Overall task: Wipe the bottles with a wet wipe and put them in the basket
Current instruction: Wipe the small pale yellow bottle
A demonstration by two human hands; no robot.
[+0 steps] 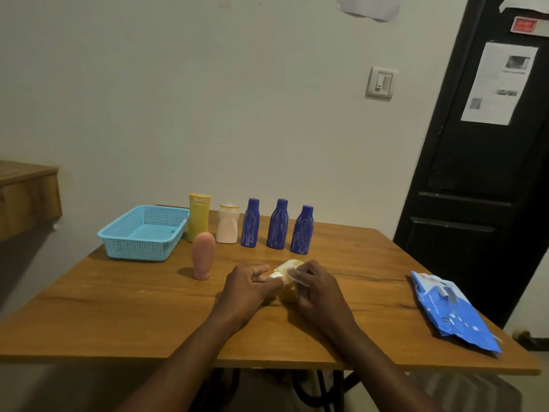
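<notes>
Gripping a pale yellow bottle point(287, 293) low over the table point(118, 316), both hands are on it, well to the right of the light blue basket point(142, 233) and nearer the person. It's a small, soft-yellow bottle with a white cap point(276, 275), mostly covered. The left hand point(248, 285) curls around the cap end; the right hand point(319, 288) clutches a white wet wipe point(292, 276) pressed to the body. The cap points left, toward the basket's side, so the long axis seems to run across the table, though the fingers hide too much to be sure. Just right of the basket stand a tall yellow bottle point(198, 218), a cream bottle point(228, 224) and three dark blue bottles point(277, 224) streaked white, all upright in a row. A pink tube point(203, 255) stands on its cap off the basket's near right corner. Far right of the basket lies a blue wipes pack point(454, 313).
</notes>
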